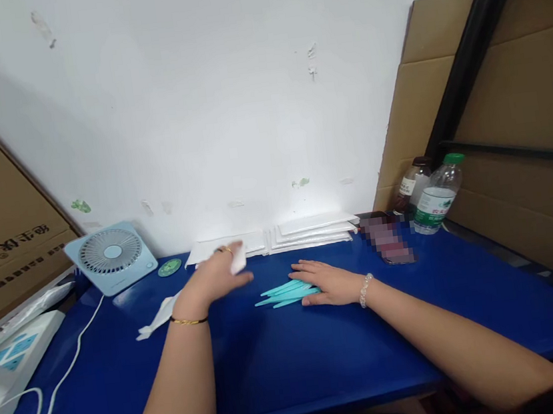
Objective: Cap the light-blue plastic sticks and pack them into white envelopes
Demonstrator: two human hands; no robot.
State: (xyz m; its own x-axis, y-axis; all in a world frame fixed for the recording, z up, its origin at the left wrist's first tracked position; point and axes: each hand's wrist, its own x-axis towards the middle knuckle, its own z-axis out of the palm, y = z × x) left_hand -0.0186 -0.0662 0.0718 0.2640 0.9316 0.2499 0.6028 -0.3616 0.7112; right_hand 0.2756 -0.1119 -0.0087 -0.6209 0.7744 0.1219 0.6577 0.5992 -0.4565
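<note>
On the blue table, several pale teal pointed strips lie in a loose fan. My right hand rests flat over their right ends, fingers stretched out. To the left, my left hand is slightly blurred in front of the white stacks, with a small white piece between its fingers and thumb. Flat white packets stand in a left stack and a right stack against the wall. A crumpled white wrapper lies partly behind my left wrist.
A light blue fan, a round green disc and a white power strip with cables are on the left. At the back right are a pixelated phone-like object, a brown-capped bottle and a green-capped bottle. Cardboard flanks the table.
</note>
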